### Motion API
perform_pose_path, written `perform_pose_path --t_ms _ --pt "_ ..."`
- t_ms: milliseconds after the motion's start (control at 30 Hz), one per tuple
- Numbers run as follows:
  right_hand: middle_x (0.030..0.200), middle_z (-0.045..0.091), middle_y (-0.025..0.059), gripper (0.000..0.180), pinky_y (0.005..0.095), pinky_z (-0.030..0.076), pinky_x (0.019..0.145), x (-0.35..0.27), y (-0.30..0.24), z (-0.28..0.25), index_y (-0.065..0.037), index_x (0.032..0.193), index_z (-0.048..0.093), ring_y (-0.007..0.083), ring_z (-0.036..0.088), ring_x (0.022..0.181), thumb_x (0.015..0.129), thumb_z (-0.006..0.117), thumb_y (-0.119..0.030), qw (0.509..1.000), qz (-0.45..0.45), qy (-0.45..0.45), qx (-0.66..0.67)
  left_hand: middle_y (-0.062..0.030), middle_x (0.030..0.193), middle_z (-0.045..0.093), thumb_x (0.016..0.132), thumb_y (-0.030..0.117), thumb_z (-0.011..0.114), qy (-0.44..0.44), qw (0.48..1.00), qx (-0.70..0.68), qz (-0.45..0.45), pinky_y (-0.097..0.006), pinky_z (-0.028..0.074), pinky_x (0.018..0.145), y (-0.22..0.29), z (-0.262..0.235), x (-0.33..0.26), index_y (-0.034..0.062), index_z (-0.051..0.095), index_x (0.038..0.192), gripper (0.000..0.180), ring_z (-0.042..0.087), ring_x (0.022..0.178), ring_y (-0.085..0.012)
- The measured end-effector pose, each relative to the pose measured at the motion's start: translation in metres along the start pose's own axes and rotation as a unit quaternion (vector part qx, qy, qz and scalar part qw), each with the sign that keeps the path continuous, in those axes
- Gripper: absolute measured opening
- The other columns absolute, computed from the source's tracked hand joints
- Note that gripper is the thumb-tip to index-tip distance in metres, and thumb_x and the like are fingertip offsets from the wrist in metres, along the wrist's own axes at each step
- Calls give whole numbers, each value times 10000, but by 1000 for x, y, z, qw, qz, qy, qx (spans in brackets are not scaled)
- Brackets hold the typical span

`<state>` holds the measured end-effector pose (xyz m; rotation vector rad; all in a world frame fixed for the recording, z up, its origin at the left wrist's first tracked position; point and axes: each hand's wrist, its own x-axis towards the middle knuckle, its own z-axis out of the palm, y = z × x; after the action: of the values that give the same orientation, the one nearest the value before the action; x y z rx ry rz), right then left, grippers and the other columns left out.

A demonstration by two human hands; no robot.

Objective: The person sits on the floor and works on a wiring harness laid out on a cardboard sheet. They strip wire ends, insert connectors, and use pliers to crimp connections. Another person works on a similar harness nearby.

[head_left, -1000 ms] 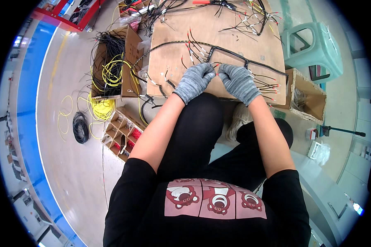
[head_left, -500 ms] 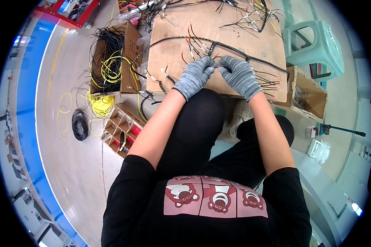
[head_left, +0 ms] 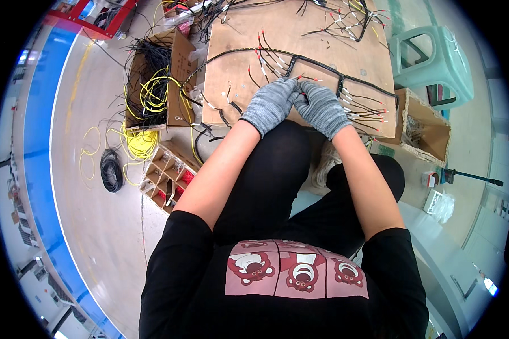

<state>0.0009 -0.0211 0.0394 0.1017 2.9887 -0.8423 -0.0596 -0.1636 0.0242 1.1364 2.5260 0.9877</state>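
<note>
Board (head_left: 350, 59): fingers (head_left: 285, 94) (gloved) closer together

Pale floor (head_left: 107, 237), blue band (head_left: 42, 192) at left — green stool (head_left: 457, 65) at right, red frame (head_left: 90, 29) upper left

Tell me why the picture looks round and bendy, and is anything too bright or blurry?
In the head view, the fisheye lens leaves black corners and bends the blue strip at left; in the head view, a bright patch at lower right glares; in the head view, the gloved hands look fairly clear, but what's between them is too small to tell.
</note>
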Motion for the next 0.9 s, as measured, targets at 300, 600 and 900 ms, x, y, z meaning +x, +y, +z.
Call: perform_pose_path --t_ms 300,600,900 --pt "795 626 195 257 437 488 732 3 -1 -1 -26 880 602 349 609 787 811 554 -268 996 4 -32 -87 -173 940 606 858 178 522 -19 999 41 13 -413 471 792 3 -4 1 26 574 982 203 579 903 -345" --pt "824 637 195 234 426 495 734 7 -10 1 -30 877 623 346 617 804 815 516 -229 992 55 -25 -111 -167 944 613 849 157 525 -10 996 89 22 -415 470 790 3 -8 1 61 598 983 180 582 899 -344" --pt "669 583 33 188 235 441 475 7 9 -27 -61 862 603 88 517 527 883 425 -116 912 217 -78 340 -135 906 642 867 100 575 115 978 -153 -81 -303 495 739 -20 11 -9 -2 600 996 166 621 799 -195"
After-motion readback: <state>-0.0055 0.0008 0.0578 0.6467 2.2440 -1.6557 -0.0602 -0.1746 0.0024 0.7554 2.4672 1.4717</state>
